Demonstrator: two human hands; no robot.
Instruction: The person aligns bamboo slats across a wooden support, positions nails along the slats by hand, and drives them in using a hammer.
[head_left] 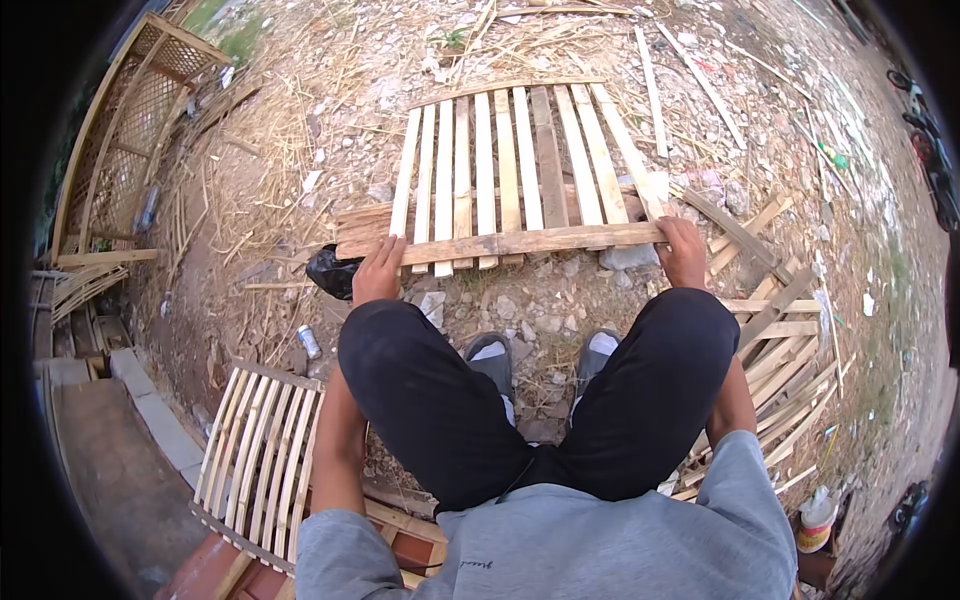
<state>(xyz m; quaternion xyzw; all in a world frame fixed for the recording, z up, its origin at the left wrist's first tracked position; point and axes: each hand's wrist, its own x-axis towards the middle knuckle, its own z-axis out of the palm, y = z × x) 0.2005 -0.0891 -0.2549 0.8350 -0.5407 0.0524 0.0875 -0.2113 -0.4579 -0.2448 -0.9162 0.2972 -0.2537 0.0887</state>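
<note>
In front of my knees lies a slatted wooden panel [485, 160], made of several pale slats between two cross strips. At the left end of its near strip, my left hand [380, 270] is closed over the wood. My right hand [683, 252] grips the opposite end of the same strip, fingers over the top and thumb hidden. Under the panel's near part runs a rough thick board [362, 232]. A black plastic bag [330, 272] sits beside my left hand.
A second slatted panel [258, 450] rests at the lower left, near a drinks can [309, 342]. Loose wooden strips [790, 375] are heaped at right. A lattice frame [118, 140] stands far left, and a bottle [817, 520] lower right. Stones and straw litter the ground.
</note>
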